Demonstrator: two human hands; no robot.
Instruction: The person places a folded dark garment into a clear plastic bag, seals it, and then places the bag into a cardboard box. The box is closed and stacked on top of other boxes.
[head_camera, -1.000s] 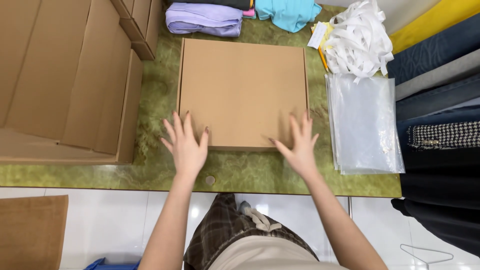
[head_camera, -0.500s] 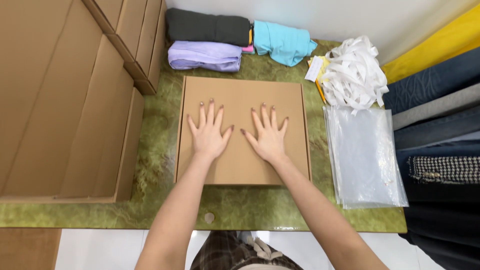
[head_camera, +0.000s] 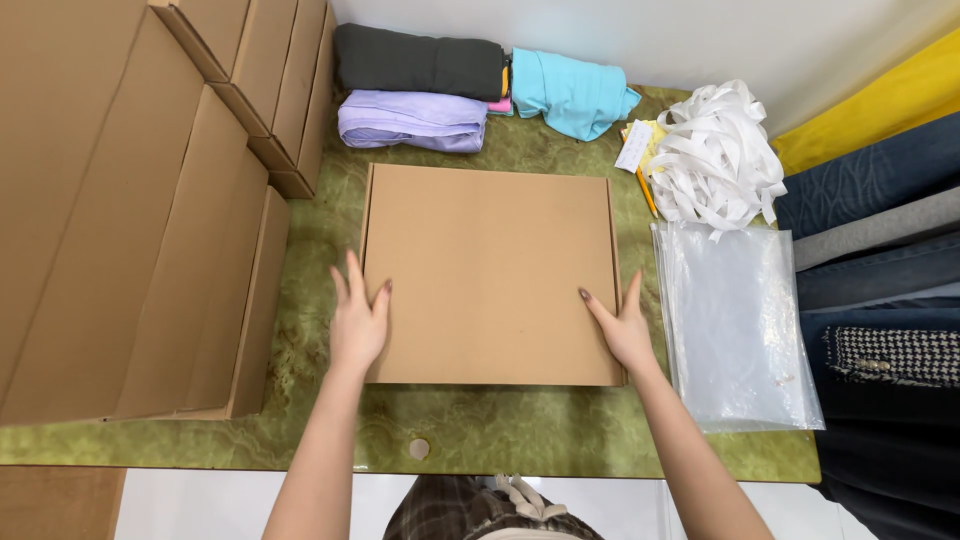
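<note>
While both hands rest at the lower corners of the flat brown cardboard box (head_camera: 488, 275), neither one grips it: the left hand (head_camera: 357, 323) lies open against the box's lower left edge, fingers straight and pointing toward the top of the frame, thumb tip on the lid. The right hand (head_camera: 622, 328) lies open at the lower right corner, fingers along the box's right edge and thumb spread across the lid (dark polish shows on the thumbnails). The box itself is closed and sits flat in the middle of the frame on the green marbled surface (head_camera: 520, 430).

Left of the box, filling the left side of the frame, stands a stack of larger cardboard boxes (head_camera: 130, 220), its nearest edge just beside the left hand. Above the box, along the wall at the top of the frame, lie folded garments: a dark grey one (head_camera: 420, 62), a lilac one (head_camera: 410, 120) below it, and a turquoise one (head_camera: 570, 92) to their right. Upper right of the box sits a heap of white tape strips (head_camera: 720, 155), with a yellow pencil (head_camera: 647, 192) beside it. Right of the box, near the right hand, lies a pile of clear plastic bags (head_camera: 735, 320). Stacked fabrics (head_camera: 880, 230) in yellow, blue and grey line the right edge of the frame.
</note>
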